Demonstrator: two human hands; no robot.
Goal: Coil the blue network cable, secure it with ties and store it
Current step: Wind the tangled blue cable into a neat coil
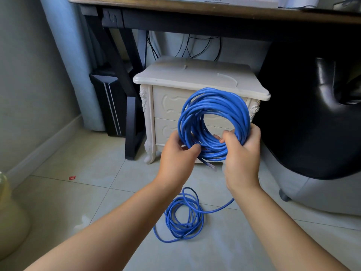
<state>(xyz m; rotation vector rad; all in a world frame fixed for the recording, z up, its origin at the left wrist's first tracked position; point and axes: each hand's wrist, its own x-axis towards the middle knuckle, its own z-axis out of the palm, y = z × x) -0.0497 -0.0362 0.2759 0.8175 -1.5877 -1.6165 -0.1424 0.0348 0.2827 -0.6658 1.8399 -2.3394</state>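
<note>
The blue cable [216,106] is standing upright as a thick coil between both hands. The right hand [243,153] is gripping its lower right side, fingers curled through the middle. The left hand [178,153] is curling round strands at the lower left. A plug [212,166] is hanging just below the left hand. More cable (loose loops [183,218]) is lying on the floor [78,202] beneath the wrists. A cream cabinet [175,75] is sitting behind the hands.

- The network cable [214,100] is showing bright blue, centre frame.
- The cabinet [195,81] is looking cream-white, with carved scroll patterns.
- The desk [175,5] is showing a brown top over black legs.
- A scrap [72,177], lower left, is showing red on the pale tiled floor [78,202].
</note>
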